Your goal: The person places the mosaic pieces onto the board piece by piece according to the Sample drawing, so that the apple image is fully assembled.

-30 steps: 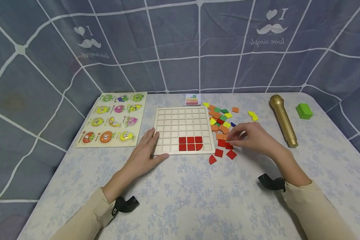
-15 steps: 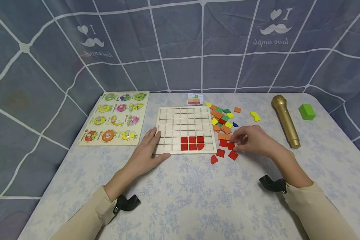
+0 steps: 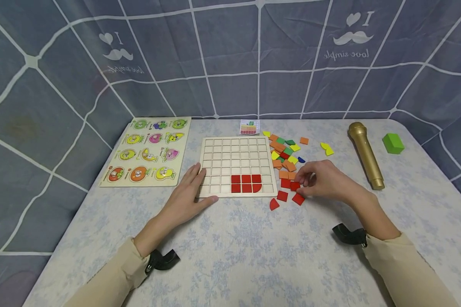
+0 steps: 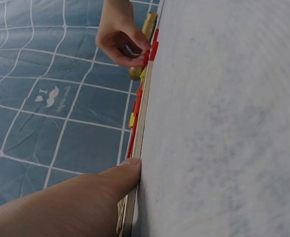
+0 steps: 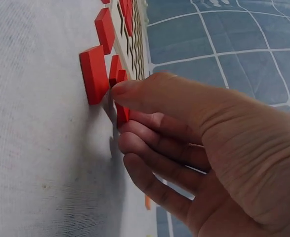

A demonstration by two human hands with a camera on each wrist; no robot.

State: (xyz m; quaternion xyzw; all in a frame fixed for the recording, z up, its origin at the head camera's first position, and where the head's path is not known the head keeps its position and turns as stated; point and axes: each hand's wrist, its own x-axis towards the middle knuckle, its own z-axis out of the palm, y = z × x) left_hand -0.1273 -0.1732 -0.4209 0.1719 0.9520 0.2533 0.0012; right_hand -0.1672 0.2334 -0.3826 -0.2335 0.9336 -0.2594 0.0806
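Note:
My left hand [image 3: 185,192] rests at the left edge of a wooden grid board [image 3: 223,160], fingers along its side and thumb at the front edge. Red tiles [image 3: 246,183] fill two short rows of cells near the board's front, one with a rounded corner. Right of the board, my right hand [image 3: 322,180] pinches a red square tile [image 5: 122,116] between thumb and fingers, low over the table. Other red squares [image 3: 282,195] lie beside it, with a red quarter-round tile [image 3: 274,204] nearer the front.
Orange, yellow and green tiles [image 3: 288,151] are heaped along the board's right side. A small pattern card [image 3: 249,127] stands behind the board. A fruit puzzle board [image 3: 157,149] lies left; a gold microphone [image 3: 366,155] and green block [image 3: 393,143] lie right.
The view has shifted slightly. The right hand's fingers have come together on a red square tile, which has moved a little. The left hand stays at the board's edge.

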